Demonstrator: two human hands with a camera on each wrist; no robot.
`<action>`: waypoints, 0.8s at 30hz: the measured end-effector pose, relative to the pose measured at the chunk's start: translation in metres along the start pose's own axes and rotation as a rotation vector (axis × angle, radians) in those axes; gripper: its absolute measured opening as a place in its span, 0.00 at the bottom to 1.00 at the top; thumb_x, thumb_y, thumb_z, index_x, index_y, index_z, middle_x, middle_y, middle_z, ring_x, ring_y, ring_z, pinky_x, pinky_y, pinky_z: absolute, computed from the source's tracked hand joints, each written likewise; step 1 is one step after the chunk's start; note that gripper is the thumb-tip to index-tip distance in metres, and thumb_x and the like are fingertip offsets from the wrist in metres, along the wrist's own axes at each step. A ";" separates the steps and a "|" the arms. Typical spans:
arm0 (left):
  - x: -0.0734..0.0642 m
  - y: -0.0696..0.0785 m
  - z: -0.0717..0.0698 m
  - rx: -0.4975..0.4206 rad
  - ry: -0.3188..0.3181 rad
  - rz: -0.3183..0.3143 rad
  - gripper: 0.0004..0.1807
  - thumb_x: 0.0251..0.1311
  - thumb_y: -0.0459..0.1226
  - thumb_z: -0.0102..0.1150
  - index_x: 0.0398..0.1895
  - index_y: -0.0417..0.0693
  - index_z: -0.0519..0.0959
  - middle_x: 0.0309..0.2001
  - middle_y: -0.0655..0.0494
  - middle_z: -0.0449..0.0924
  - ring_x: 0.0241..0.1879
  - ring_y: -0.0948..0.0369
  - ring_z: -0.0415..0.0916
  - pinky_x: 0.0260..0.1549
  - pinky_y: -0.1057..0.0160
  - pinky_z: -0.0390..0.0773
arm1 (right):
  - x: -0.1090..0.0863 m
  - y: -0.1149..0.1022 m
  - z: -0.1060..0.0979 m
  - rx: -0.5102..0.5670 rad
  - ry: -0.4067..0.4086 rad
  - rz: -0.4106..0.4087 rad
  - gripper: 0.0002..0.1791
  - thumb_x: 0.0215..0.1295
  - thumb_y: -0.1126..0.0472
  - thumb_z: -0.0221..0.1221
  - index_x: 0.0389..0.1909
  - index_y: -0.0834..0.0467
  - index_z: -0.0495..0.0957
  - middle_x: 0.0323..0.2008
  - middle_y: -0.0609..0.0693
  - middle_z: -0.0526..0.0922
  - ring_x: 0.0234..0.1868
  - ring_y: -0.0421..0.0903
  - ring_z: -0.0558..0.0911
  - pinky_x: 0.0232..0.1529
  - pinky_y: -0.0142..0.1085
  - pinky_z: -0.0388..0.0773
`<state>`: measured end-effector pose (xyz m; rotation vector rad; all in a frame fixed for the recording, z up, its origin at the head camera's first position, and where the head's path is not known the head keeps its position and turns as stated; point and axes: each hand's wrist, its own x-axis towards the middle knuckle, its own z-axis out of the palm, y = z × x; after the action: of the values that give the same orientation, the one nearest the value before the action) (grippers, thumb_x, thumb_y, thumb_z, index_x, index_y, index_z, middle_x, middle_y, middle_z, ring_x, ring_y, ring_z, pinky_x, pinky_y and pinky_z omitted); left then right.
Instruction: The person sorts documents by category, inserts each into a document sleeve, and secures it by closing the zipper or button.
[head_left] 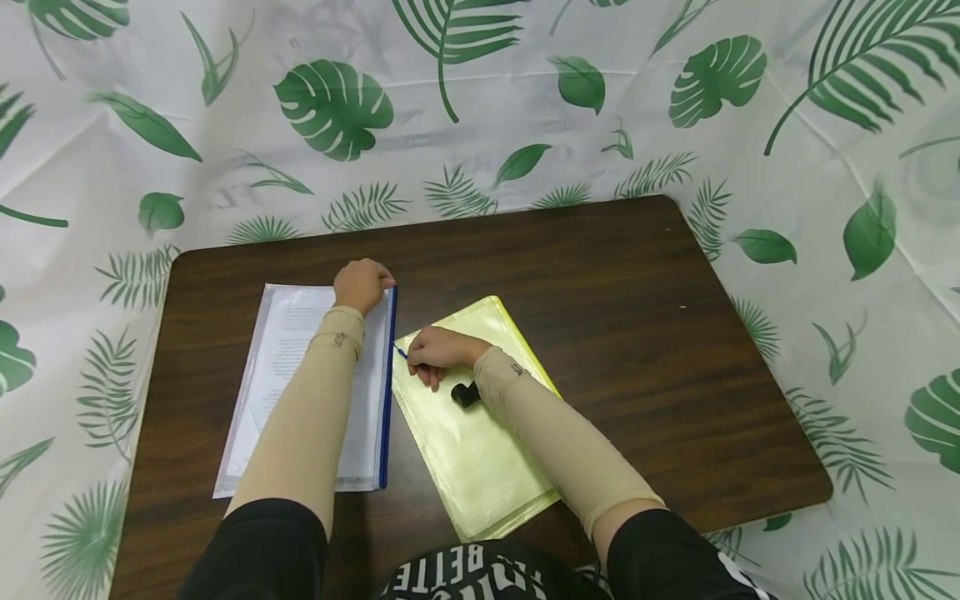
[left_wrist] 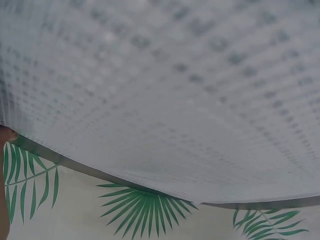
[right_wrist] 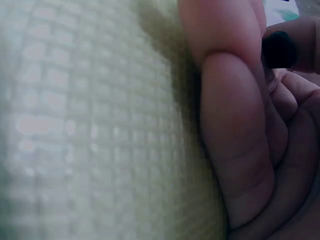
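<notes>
A clear report cover (head_left: 300,358) with printed sheets inside and a blue spine (head_left: 388,400) lies at the left of the table. My left hand (head_left: 360,285) pinches the top of its spine side, at the far right corner. In the left wrist view a fingertip (left_wrist: 7,134) shows at the cover's edge, beside blurred print. My right hand (head_left: 442,354) rests over a yellow mesh-textured folder (head_left: 465,467), fingers curled around a slim blue pen (head_left: 401,352) that points toward the blue spine. The right wrist view shows a dark round end (right_wrist: 280,49) between the fingers.
The dark wooden table (head_left: 637,333) has rounded corners. A white cloth (head_left: 480,125) with green leaf prints hangs behind it and surrounds its sides. The yellow folder lies slanted, close to the blue spine. A black wrist camera (head_left: 465,394) sits under the right wrist.
</notes>
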<state>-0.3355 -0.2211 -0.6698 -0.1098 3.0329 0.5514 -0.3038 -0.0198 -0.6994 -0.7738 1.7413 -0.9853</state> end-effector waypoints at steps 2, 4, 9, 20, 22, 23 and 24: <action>0.000 -0.001 0.000 0.001 0.003 -0.003 0.13 0.68 0.44 0.63 0.42 0.45 0.89 0.45 0.42 0.87 0.47 0.39 0.83 0.45 0.42 0.80 | 0.000 0.000 0.001 -0.006 0.005 -0.016 0.16 0.72 0.66 0.49 0.27 0.63 0.81 0.16 0.52 0.81 0.15 0.43 0.81 0.18 0.31 0.75; 0.001 -0.002 0.001 0.001 0.003 -0.008 0.13 0.68 0.44 0.63 0.42 0.45 0.89 0.45 0.42 0.87 0.47 0.39 0.82 0.45 0.42 0.80 | 0.000 0.000 0.001 -0.020 0.009 -0.030 0.16 0.72 0.66 0.48 0.27 0.63 0.81 0.16 0.52 0.81 0.15 0.43 0.81 0.18 0.30 0.75; 0.000 -0.004 0.003 -0.011 -0.004 -0.007 0.13 0.68 0.44 0.63 0.42 0.45 0.89 0.46 0.42 0.87 0.48 0.39 0.82 0.46 0.41 0.79 | 0.002 0.003 0.003 -0.040 0.021 -0.039 0.17 0.72 0.66 0.48 0.26 0.62 0.81 0.15 0.51 0.81 0.14 0.42 0.82 0.18 0.30 0.75; 0.002 -0.003 0.003 -0.015 -0.001 -0.009 0.13 0.68 0.44 0.62 0.43 0.45 0.89 0.46 0.43 0.87 0.47 0.39 0.82 0.46 0.41 0.80 | 0.001 0.003 0.002 -0.074 0.052 -0.068 0.17 0.70 0.67 0.49 0.23 0.62 0.81 0.15 0.53 0.81 0.14 0.45 0.82 0.18 0.33 0.78; 0.003 -0.003 0.003 -0.014 -0.006 -0.009 0.13 0.68 0.44 0.62 0.43 0.45 0.89 0.46 0.43 0.87 0.47 0.39 0.82 0.46 0.41 0.80 | 0.000 0.002 0.000 -0.094 0.051 -0.070 0.17 0.69 0.67 0.49 0.23 0.61 0.80 0.14 0.53 0.80 0.14 0.45 0.82 0.18 0.34 0.78; 0.003 -0.002 0.003 -0.014 -0.007 -0.009 0.13 0.69 0.44 0.62 0.43 0.46 0.89 0.46 0.43 0.87 0.48 0.39 0.82 0.46 0.41 0.79 | 0.000 0.002 -0.001 -0.103 0.048 -0.072 0.16 0.68 0.67 0.49 0.22 0.61 0.80 0.14 0.52 0.80 0.14 0.45 0.81 0.18 0.33 0.78; 0.003 -0.002 0.003 -0.014 -0.007 -0.008 0.13 0.69 0.45 0.62 0.43 0.46 0.89 0.46 0.43 0.87 0.48 0.39 0.82 0.46 0.41 0.79 | 0.000 0.002 -0.002 -0.110 0.044 -0.075 0.16 0.68 0.67 0.49 0.22 0.61 0.80 0.14 0.53 0.80 0.13 0.46 0.81 0.18 0.34 0.78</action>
<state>-0.3386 -0.2217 -0.6733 -0.1209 3.0208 0.5708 -0.3060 -0.0183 -0.7011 -0.8989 1.8274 -0.9688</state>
